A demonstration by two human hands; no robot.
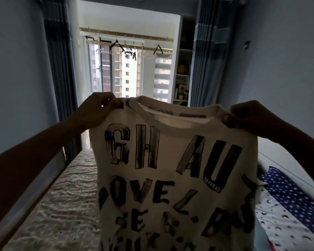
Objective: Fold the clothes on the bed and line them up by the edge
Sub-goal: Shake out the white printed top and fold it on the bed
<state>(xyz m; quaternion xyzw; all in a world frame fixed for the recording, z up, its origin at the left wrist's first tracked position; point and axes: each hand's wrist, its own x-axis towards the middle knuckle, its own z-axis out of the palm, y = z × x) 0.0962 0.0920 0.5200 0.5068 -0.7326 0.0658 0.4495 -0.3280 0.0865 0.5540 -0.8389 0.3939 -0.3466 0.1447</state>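
A white t-shirt (172,160) printed with large black letters hangs spread out in front of me, above the bed (62,205). My left hand (96,109) pinches its left shoulder and my right hand (246,116) pinches its right shoulder, both held up at chest height. The shirt's lower part runs out of the bottom of the view and hides the middle of the bed.
A dark wooden bed rail (25,196) runs along the left. At the right lie a blue star-patterned cloth (288,192) and a white moon-patterned cloth (283,230). Blue curtains (60,69) frame a balcony door with hangers on a rail (127,46).
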